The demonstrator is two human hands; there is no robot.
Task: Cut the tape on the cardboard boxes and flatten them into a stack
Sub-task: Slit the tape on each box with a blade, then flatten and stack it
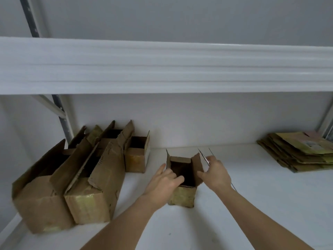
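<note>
The left hand (164,180) rests on the near left rim of a small open box (182,193), its fingers curled over the edge and dipping into the dark inside. The right hand (215,175) holds the box's right flap, thumb pressed against the cardboard, and its curled fingers also grip a thin metal blade (204,156) that points up and away from the wrist. The two hands sit apart, one on each side of the box.

The box stands upright on a white shelf (252,204), near the middle, with all its top flaps raised.

To the left, well apart from it, stands a group of open boxes (75,177): two large ones near, smaller ones behind them against the back wall. At the far right of the shelf lies a stack of flattened cardboard (299,152). Another white shelf (162,65) runs across above.
</note>
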